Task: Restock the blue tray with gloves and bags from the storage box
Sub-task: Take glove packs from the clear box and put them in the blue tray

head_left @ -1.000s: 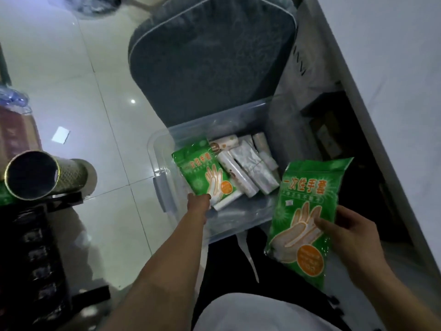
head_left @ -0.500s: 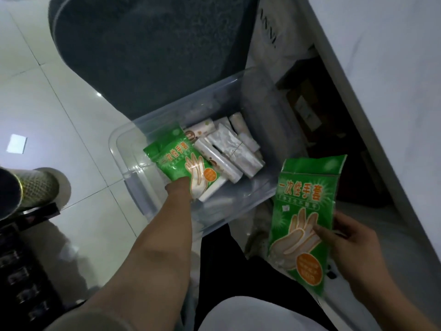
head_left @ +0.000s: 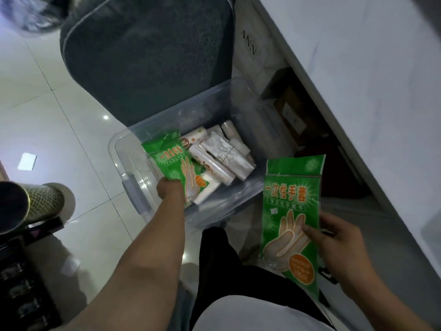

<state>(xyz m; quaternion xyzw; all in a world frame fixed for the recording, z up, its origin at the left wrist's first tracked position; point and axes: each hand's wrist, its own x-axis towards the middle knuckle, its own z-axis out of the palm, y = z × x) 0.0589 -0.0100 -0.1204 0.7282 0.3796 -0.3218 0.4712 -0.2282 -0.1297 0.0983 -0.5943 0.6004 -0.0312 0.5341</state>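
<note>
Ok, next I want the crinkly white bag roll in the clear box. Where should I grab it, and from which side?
Judging by its pose, take the crinkly white bag roll across its middle from above. It lies flat on top of the other rolls, so its upper side is exposed while neighbours crowd its flanks. The left hand, now holding the glove pack in the storage box, is nearest once freed.

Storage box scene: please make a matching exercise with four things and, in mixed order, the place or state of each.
Things:
1. Left hand
2. Right hand
3. Bag rolls
4. Storage box

Places or states:
A. lying in the box
B. holds a glove packet outside the box
C. clear, open, on the floor
D. grips a glove packet in the box

Pairs: 1-D, 2-B, 3-A, 4-C
</note>
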